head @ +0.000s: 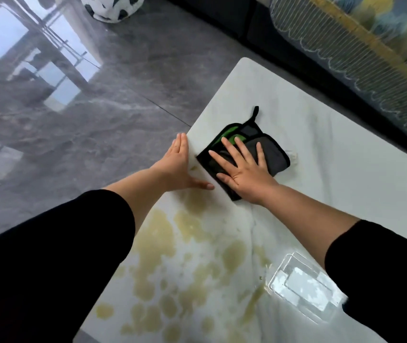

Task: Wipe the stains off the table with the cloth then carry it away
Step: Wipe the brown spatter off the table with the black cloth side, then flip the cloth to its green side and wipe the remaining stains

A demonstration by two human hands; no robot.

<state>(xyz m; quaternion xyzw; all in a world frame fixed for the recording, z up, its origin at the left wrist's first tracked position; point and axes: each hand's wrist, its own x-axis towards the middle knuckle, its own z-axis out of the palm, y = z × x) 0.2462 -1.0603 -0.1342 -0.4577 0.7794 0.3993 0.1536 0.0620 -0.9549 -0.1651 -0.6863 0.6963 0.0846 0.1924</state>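
Observation:
A folded grey and green cloth with black trim and a hanging loop lies on the white marble table near its left edge. My right hand presses flat on the cloth with fingers spread and straight. My left hand rests at the table's left edge, fingers straight along the edge and thumb on the tabletop. Yellowish stains spread in several blotches over the near part of the table, below both hands.
A clear plastic container sits on the table at the lower right, next to my right sleeve. A sofa with a patterned throw runs along the table's far side. Glossy grey floor lies to the left, with a black-and-white pouf at the top.

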